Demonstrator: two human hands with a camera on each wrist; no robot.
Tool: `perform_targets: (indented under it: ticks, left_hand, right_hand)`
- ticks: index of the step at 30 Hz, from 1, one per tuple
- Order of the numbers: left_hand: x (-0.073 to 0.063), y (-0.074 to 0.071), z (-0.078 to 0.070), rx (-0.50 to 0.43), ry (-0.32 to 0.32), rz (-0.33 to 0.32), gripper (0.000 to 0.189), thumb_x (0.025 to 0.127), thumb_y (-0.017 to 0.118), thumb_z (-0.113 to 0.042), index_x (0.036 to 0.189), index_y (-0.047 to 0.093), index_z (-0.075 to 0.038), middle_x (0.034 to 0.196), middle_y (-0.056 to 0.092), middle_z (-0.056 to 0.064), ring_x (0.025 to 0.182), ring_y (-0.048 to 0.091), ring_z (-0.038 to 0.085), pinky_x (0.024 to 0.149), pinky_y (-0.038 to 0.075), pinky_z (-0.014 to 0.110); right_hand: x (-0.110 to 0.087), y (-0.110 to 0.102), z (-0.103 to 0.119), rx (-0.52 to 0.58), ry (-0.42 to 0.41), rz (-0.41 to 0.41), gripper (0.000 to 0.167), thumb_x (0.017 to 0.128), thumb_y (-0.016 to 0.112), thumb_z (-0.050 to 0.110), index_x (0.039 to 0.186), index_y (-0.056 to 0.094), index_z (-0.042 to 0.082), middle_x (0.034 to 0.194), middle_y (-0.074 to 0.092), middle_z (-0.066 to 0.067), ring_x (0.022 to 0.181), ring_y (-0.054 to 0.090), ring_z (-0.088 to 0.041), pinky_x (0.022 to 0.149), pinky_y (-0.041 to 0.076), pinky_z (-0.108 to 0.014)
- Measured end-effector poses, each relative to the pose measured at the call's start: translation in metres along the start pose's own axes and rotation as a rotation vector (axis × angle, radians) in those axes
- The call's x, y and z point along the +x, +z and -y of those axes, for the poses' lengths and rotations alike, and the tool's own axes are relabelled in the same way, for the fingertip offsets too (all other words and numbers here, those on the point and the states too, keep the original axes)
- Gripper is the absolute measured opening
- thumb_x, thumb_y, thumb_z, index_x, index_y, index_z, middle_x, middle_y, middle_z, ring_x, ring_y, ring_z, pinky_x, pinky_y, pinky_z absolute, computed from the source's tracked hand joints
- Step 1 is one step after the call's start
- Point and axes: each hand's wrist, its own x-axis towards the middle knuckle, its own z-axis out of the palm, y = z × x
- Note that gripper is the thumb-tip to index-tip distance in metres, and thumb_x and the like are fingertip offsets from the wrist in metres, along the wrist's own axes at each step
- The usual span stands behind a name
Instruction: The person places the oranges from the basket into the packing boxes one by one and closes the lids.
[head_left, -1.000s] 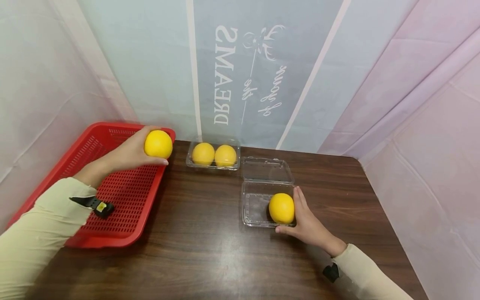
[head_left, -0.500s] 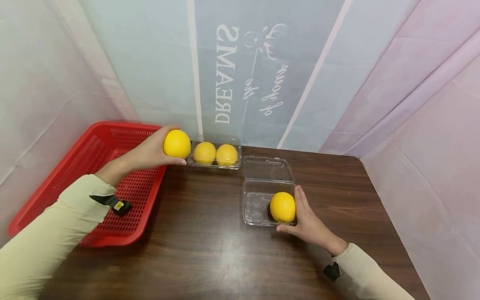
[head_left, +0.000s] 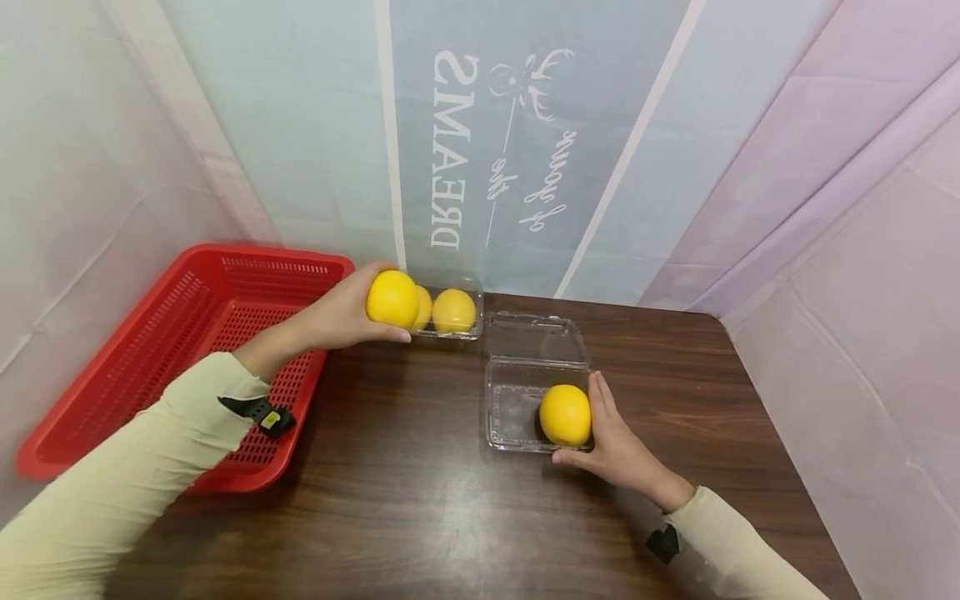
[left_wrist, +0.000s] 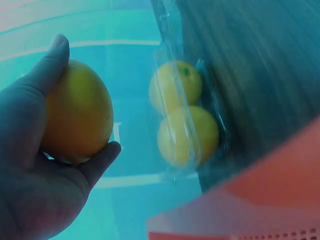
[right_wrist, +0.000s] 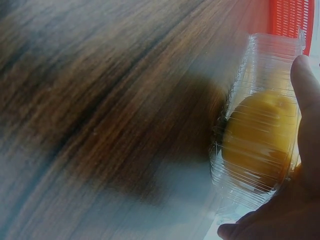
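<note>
My left hand (head_left: 347,317) grips a bright yellow orange (head_left: 393,299) between thumb and fingers, held up near the basket's back right corner. In the head view this orange partly overlaps a closed clear box (head_left: 468,289) with two oranges inside; the left wrist view shows the held orange (left_wrist: 80,112) apart from that box (left_wrist: 220,117). My right hand (head_left: 621,448) holds the right end of an open clear plastic clamshell box (head_left: 510,421), thumb at its front and fingers at its right side. One orange (head_left: 565,414) sits in its right half, against the palm side.
A red perforated basket (head_left: 258,475) stands at the left under my left forearm. The clamshell's lid (head_left: 534,340) lies folded back toward the rear. A printed cloth (head_left: 322,125) hangs behind the dark wooden table (head_left: 405,492), and pale cloth covers both sides.
My left hand has carried its orange rightward from over the basket's back right corner to in front of the closed box. My right hand and the open clamshell have stayed nearly still.
</note>
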Motion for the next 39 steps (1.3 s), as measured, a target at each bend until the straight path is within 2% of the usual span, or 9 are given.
perform_targets:
  ticks: [5, 13, 22, 29, 36, 39]
  left_hand:
    - [0.006, 0.012, -0.009, 0.022, 0.015, 0.022, 0.099, 0.074, 0.093, -0.033, 0.148, 0.035, -0.001, 0.132, 0.051, 0.016, 0.112, 0.053, 0.031, 0.099, 0.049, 0.052]
    - [0.014, 0.028, -0.026, -0.01, 0.068, 0.034, 0.098, 0.073, 0.094, -0.029, 0.147, 0.037, 0.0, 0.135, 0.049, 0.015, 0.112, 0.053, 0.03, 0.097, 0.049, 0.048]
    - [0.02, 0.045, -0.043, -0.005, 0.086, 0.032, 0.096, 0.072, 0.094, -0.033, 0.146, 0.039, -0.003, 0.135, 0.052, 0.013, 0.114, 0.052, 0.03, 0.096, 0.048, 0.048]
    - [0.025, 0.056, -0.051, -0.019, 0.079, 0.067, 0.102, 0.072, 0.093, -0.038, 0.15, 0.037, -0.006, 0.139, 0.051, 0.011, 0.114, 0.053, 0.027, 0.097, 0.047, 0.046]
    - [0.03, 0.07, -0.061, -0.036, 0.088, 0.093, 0.107, 0.072, 0.094, -0.038, 0.153, 0.033, -0.004, 0.153, 0.041, 0.014, 0.128, 0.048, 0.028, 0.106, 0.044, 0.046]
    - [0.032, 0.077, -0.065, -0.033, 0.091, 0.098, 0.108, 0.071, 0.094, -0.038, 0.154, 0.033, -0.005, 0.151, 0.043, 0.014, 0.13, 0.045, 0.028, 0.106, 0.045, 0.046]
  right_hand:
    - [0.0, -0.001, 0.001, -0.004, 0.001, 0.0, 0.134, 0.079, 0.086, 0.048, 0.158, -0.007, -0.007, 0.164, -0.008, -0.031, 0.15, 0.006, -0.051, 0.113, 0.027, -0.067]
    - [0.0, 0.0, 0.001, -0.006, 0.003, -0.001, 0.134, 0.078, 0.086, 0.049, 0.158, -0.007, -0.008, 0.164, -0.008, -0.032, 0.15, 0.007, -0.052, 0.112, 0.028, -0.067]
    - [0.001, 0.0, 0.0, -0.014, 0.001, -0.003, 0.135, 0.078, 0.086, 0.048, 0.158, -0.007, -0.008, 0.164, -0.008, -0.032, 0.15, 0.008, -0.052, 0.112, 0.027, -0.068]
    - [0.001, -0.001, 0.001, -0.01, 0.002, 0.004, 0.135, 0.078, 0.086, 0.049, 0.158, -0.007, -0.007, 0.164, -0.008, -0.032, 0.15, 0.007, -0.052, 0.112, 0.027, -0.068]
    - [0.0, -0.002, 0.001, 0.0, -0.005, 0.004, 0.134, 0.079, 0.085, 0.049, 0.158, -0.008, -0.007, 0.164, -0.01, -0.031, 0.15, 0.005, -0.052, 0.112, 0.026, -0.069]
    - [-0.001, -0.002, 0.001, -0.001, -0.003, 0.007, 0.134, 0.079, 0.085, 0.049, 0.158, -0.008, -0.007, 0.164, -0.01, -0.031, 0.15, 0.005, -0.052, 0.112, 0.026, -0.069]
